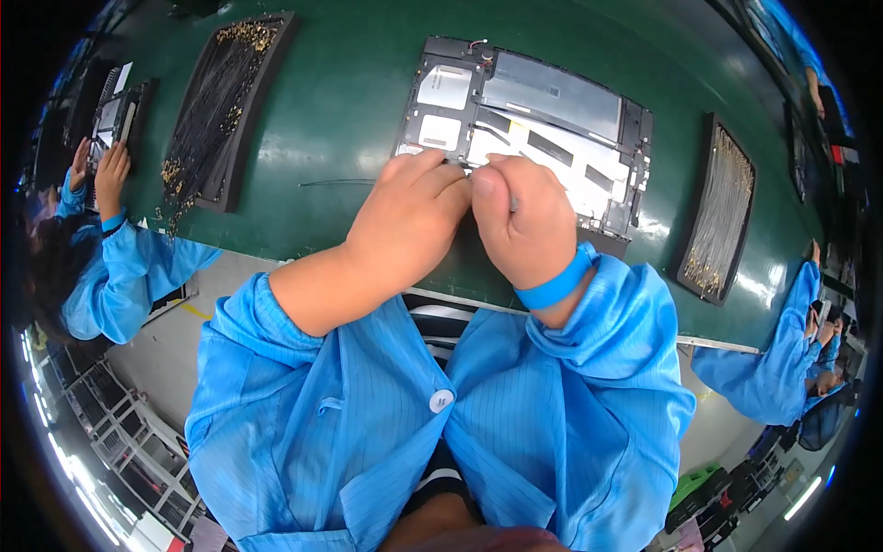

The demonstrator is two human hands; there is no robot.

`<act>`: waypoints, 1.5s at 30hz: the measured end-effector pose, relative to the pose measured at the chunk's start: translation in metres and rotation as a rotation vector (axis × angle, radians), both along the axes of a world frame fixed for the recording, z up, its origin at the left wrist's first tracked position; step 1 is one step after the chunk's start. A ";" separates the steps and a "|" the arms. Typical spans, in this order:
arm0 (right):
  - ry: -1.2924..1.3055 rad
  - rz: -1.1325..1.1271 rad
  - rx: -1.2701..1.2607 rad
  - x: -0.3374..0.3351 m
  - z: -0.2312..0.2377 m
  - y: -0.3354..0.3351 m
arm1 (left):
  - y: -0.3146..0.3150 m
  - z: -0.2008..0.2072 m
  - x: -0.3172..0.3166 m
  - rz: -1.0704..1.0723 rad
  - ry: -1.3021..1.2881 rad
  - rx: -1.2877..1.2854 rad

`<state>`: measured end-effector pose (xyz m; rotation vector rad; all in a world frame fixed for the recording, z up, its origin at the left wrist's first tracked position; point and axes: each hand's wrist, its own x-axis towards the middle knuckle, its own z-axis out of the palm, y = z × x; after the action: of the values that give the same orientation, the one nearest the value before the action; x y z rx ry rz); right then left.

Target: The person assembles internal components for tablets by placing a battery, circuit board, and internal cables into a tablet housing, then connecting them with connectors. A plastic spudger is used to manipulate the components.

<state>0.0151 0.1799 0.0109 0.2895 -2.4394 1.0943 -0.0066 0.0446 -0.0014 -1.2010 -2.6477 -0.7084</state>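
An opened electronic device chassis with a black frame, silvery panels and a dark flat battery-like block lies on the green table in front of me. My left hand is closed at its near edge, fingertips pinched down beside the right hand's. From under that hand a thin black cable runs out to the left over the table. My right hand, with a blue band at the wrist, is curled into a fist against the same edge. A small greyish piece shows in its grip, too hidden to name. The fingertips nearly touch, covering the spot between them.
At the left stands a black tray heaped with dark cables with gold-coloured ends. Another black tray of thin cables lies at the right. Co-workers in blue sit at both sides, one with hands on a similar device.
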 end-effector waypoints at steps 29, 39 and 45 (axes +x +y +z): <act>-0.371 -0.160 -0.725 -0.003 -0.017 0.019 | -0.020 -0.007 0.022 0.356 -1.858 0.606; -0.770 0.251 0.236 -0.042 0.007 0.010 | -0.019 -0.003 0.012 0.440 -1.818 0.513; -0.810 0.206 0.129 -0.046 0.004 0.031 | -0.014 -0.002 -0.001 0.400 -1.887 0.544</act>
<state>-0.0307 0.2109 0.0150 0.1515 -3.2586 1.3271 -0.0074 0.0304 -0.0032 0.6885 -2.7448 -3.1781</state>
